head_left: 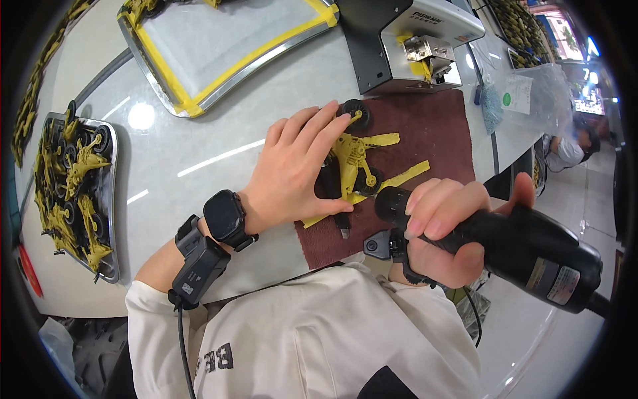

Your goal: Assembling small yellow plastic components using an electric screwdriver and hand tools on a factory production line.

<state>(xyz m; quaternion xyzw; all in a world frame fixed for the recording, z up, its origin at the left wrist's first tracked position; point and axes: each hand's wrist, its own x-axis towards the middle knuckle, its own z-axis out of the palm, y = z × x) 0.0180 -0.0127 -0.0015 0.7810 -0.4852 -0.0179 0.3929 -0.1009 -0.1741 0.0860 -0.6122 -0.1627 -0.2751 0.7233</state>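
Note:
My left hand reaches over a yellow toy motorcycle with black wheels. Its fingertips rest at the far wheel and its thumb at the near end, so the hand spans and holds the toy. Strips of yellow tape lie beside the toy. A dark elongated piece with a grey metal tip is partly hidden under my palm. My right hand is wrapped round a black corded hand tool shaped like a thick cylinder. Its blunt nose points toward the toy, apart from it.
A maroon cloth lies under the toy. Behind stands a grey-and-black machine with a metal fixture. Trays hold yellow-and-black models at left and at the back. A clear plastic bag is at right; another person sits farther off.

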